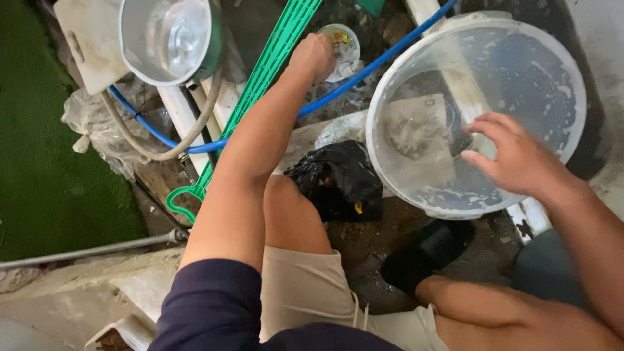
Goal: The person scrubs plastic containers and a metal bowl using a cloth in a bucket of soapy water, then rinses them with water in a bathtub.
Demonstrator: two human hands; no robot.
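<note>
Right hand [517, 159], fingers loosely spread, rests inside the rim of the clear plastic tub [549, 58] at right of frame, where a firmer hold on the rim would steady it. Farther up, at top centre, the left hand [314, 55] is curled around a small clear cup [342, 39] beside the blue hose [364, 75]; keeping that cup level should stop its contents from spilling.

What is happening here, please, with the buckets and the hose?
A person squats on wet, dirty ground. The left hand reaches forward onto a small clear plastic cup beside a blue hose. The right hand rests at the rim of a large translucent bucket, fingers spread. A black plastic bag lies by the knee.
</note>
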